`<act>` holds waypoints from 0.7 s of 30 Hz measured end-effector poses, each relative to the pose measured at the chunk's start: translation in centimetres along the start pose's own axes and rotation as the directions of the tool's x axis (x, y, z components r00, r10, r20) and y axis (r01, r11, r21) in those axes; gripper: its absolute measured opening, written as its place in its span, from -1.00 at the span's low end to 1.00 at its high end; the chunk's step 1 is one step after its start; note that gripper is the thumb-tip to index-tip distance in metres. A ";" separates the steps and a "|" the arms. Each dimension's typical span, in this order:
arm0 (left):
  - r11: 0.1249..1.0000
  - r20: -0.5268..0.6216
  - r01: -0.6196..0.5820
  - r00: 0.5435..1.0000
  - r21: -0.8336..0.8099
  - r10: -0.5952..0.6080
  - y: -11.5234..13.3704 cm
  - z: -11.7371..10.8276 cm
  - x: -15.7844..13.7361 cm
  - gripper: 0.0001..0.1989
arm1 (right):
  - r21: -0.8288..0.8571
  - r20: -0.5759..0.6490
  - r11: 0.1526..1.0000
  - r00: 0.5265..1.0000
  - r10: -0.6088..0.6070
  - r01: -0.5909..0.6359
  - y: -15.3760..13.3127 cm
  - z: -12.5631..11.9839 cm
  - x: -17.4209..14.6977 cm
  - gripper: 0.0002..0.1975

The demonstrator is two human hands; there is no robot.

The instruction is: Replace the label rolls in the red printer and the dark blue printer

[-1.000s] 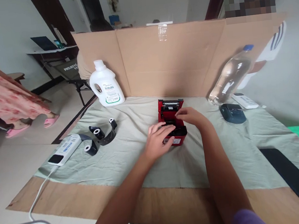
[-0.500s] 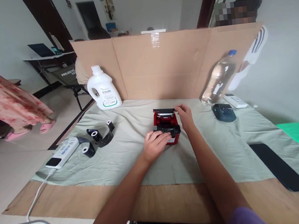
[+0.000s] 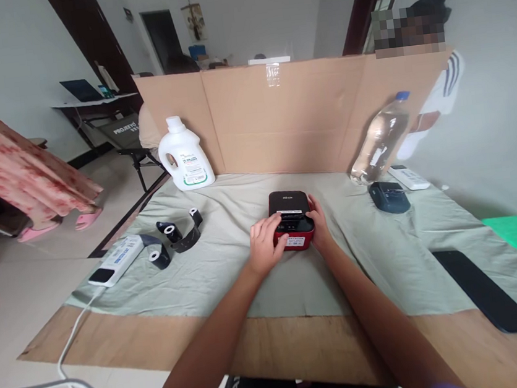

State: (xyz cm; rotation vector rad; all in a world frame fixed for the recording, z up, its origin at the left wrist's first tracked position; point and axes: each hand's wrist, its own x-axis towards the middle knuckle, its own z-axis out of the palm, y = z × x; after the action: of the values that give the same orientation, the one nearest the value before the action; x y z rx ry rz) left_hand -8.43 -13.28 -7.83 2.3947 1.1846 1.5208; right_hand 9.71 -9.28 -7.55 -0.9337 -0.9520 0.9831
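On my distant feed, a red-and-black printer (image 3: 293, 222) sits flat on a pale green cloth (image 3: 224, 223) that covers most of a wooden tabletop (image 3: 130, 337). The printer's black lid (image 3: 287, 200) is down, so its contents are hidden from me. A white label marks its red front.

My left hand (image 3: 265, 243) has its grip on the printer's front left corner, fingers over the top and thumb against the front. My right hand (image 3: 321, 227) is gripping the printer's right side, fingers along the wall and thumb over the top edge.

Left of the printer, well apart, lie small dark rolls (image 3: 159, 259) with white cores, their strips partly unwound. Farther left of the printer is a white device (image 3: 115, 261) with a black panel and a white cable (image 3: 71, 330).

Behind the printer to the left stands a capped white jug (image 3: 187, 165); its walls are opaque, so I cannot tell how full it is. Behind the printer to the right, a clear bottle (image 3: 381, 142) with a blue cap leans on upright cardboard (image 3: 278, 120); I cannot tell whether it holds liquid. Right of the printer sits a dark gadget (image 3: 388, 198). Farther right of the printer, and nearer me, lies a black slab (image 3: 487, 292).
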 end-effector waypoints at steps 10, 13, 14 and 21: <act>0.952 0.024 0.140 0.990 -0.271 -0.138 -1.1 0.4 0.1 -0.51 | 0.035 0.051 0.998 0.997 -0.059 0.057 1.0 -0.4 0.0 -0.36; 0.867 0.026 0.292 0.951 -0.404 -0.308 -1.3 1.2 1.0 -0.55 | -0.004 0.080 0.999 0.995 -0.050 0.051 1.1 -0.5 0.1 -0.32; 0.810 0.037 0.360 0.921 -0.464 -0.388 -1.6 1.6 1.5 -0.57 | -0.019 0.081 0.999 0.996 -0.045 0.047 1.1 -0.5 0.1 -0.31; 0.323 0.377 0.572 0.779 -0.754 -0.501 -4.2 2.7 4.3 -0.43 | -0.069 0.080 0.997 0.996 -0.034 0.040 0.9 -0.5 0.0 -0.26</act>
State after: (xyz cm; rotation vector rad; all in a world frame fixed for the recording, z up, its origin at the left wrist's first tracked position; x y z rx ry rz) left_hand -7.76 -6.71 -7.78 1.1878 0.7767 1.2775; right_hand 9.97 -9.10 -8.56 -0.9386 -1.0733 0.9659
